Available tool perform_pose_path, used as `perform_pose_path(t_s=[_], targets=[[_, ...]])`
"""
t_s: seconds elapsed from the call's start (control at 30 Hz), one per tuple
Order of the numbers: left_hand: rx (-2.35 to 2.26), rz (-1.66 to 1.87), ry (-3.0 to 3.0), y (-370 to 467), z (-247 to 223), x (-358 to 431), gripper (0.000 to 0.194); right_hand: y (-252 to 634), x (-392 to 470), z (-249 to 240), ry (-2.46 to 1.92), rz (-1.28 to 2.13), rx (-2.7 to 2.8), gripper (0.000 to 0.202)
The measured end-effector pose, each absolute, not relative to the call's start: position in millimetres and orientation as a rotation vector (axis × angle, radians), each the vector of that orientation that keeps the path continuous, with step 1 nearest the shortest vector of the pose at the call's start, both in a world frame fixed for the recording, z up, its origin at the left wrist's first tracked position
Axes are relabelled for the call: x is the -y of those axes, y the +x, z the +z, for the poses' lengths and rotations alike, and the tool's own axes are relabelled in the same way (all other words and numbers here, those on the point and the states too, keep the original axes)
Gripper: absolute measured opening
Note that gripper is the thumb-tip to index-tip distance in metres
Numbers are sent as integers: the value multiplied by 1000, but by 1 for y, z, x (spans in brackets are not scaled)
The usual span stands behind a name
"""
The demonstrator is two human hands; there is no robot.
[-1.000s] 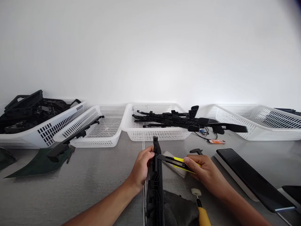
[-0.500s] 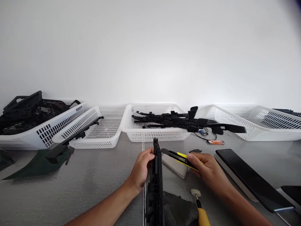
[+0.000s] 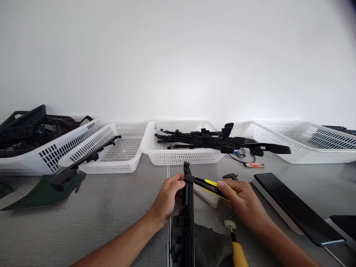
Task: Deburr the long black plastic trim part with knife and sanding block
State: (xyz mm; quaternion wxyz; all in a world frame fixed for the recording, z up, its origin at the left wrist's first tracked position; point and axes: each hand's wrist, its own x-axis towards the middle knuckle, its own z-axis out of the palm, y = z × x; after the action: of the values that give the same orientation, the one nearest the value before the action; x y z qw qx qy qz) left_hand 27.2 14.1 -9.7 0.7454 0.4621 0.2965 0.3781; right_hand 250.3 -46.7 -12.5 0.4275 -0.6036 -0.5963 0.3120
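Observation:
My left hand [image 3: 168, 194] is closed around the upper part of a long black plastic trim strip [image 3: 183, 222], which points away from me with its ribbed side up. A yellow and black utility knife [image 3: 213, 188] is gripped in my right hand [image 3: 241, 200]. Its blade end lies across the strip near the far tip, close to my left thumb. Under the knife, a pale flat block [image 3: 208, 197] is partly hidden. Below my right hand lies a yellow-handled tool [image 3: 238, 254] with a white felt tip, beside a dark sanding sheet [image 3: 211, 244].
White baskets line the wall: one heaped with black parts [image 3: 36, 129], one bearing a single strip [image 3: 89, 157], a middle basket [image 3: 186, 158] of several strips, and another basket [image 3: 314, 154] at right. A phone [image 3: 297, 207], an orange lighter [image 3: 254, 165] and green sheet [image 3: 41, 196] lie on the table.
The knife has moved left, from beside the strip to across its upper end. My left hand keeps its hold, and the view has shifted slightly.

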Motion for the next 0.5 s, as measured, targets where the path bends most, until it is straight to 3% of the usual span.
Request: perform_pose_path(t_s=[0.5], targets=[[-721, 829, 1062, 27, -15, -14, 39, 248, 50, -17, -1536, 792, 1479, 67]])
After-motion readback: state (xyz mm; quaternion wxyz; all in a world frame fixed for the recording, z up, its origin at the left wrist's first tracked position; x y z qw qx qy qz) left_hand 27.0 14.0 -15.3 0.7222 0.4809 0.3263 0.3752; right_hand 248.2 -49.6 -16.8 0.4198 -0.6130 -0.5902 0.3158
